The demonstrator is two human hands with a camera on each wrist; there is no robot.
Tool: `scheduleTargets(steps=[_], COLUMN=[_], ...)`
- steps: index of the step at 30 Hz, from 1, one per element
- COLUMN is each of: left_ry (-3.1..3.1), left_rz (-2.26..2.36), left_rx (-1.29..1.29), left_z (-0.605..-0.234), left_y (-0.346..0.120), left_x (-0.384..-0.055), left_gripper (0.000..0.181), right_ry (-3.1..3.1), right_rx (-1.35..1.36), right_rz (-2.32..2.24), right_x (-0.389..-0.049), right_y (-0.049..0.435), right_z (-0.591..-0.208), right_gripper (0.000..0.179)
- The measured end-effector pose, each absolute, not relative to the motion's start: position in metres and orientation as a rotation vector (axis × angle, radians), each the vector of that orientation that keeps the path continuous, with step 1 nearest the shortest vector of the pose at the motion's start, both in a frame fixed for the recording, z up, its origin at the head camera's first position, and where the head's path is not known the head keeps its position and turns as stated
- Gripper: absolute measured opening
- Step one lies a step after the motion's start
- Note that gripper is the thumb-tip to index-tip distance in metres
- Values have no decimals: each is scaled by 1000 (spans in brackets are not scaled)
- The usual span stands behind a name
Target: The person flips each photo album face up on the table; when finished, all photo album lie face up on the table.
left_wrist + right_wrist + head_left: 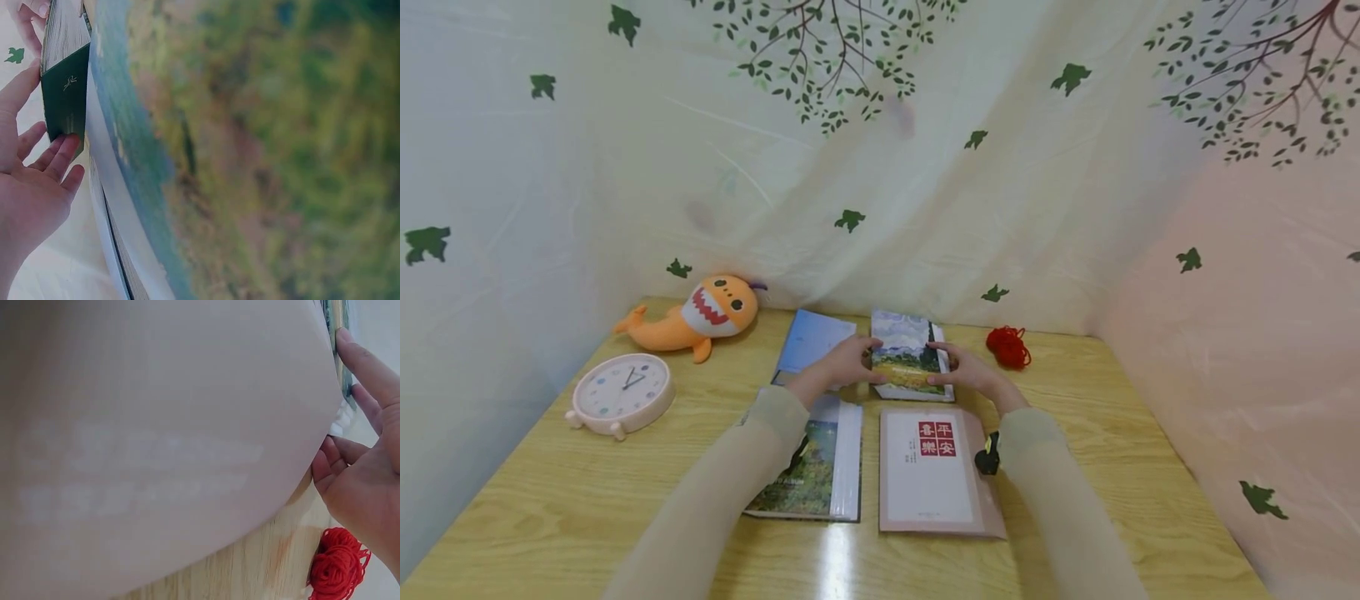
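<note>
A book with a painted landscape cover (pixel 904 346) lies at the back middle of the table, between both hands. My left hand (pixel 848 362) grips its left side; in the left wrist view the fingers touch the dark green spine (pixel 65 94) and the thumb lies at its edge. My right hand (pixel 972 372) holds the opposite side, with thumb and fingers spread along it. Left of that book lies a blue book (pixel 815 340), partly behind my left hand. Nearer are a landscape-covered album (pixel 808 483) and a pale pink book with red characters (pixel 928 492).
An orange plush shark (pixel 700 321) and a round pink clock (pixel 625 390) stand on the left of the table (pixel 1097 500). A red yarn bundle (pixel 1008 347) lies right of my right hand. A printed curtain (pixel 925 183) hangs behind the table.
</note>
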State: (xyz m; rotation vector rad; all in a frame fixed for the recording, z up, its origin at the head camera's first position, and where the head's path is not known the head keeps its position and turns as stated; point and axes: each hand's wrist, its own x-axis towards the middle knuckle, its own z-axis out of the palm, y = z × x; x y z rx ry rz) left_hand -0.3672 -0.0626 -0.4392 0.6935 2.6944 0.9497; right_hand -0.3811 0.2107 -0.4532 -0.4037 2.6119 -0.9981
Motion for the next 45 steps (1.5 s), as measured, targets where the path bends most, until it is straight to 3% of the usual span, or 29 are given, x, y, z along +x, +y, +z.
scheduleTargets(steps=[12,21,29,45], left_ry=[2784,2766,2688,2591], left_rz=[810,993,964,874], left_rx=[626,556,767,853], left_z=[-433,-420,-417,-436], left_y=[-65,-64,-53,-43], left_x=[-360,-340,-306,-230], left_gripper=[74,79,81,95], right_ry=[2568,2566,2555,2600], right_rx=[-363,-392,-534,-616], right_rz=[-967,-955,-959,-791], right_x=[-379,-359,-337,-295], right_y=[211,225,231,237], right_z=[-451,-430,-416,-429], right_gripper=[81,81,75,68])
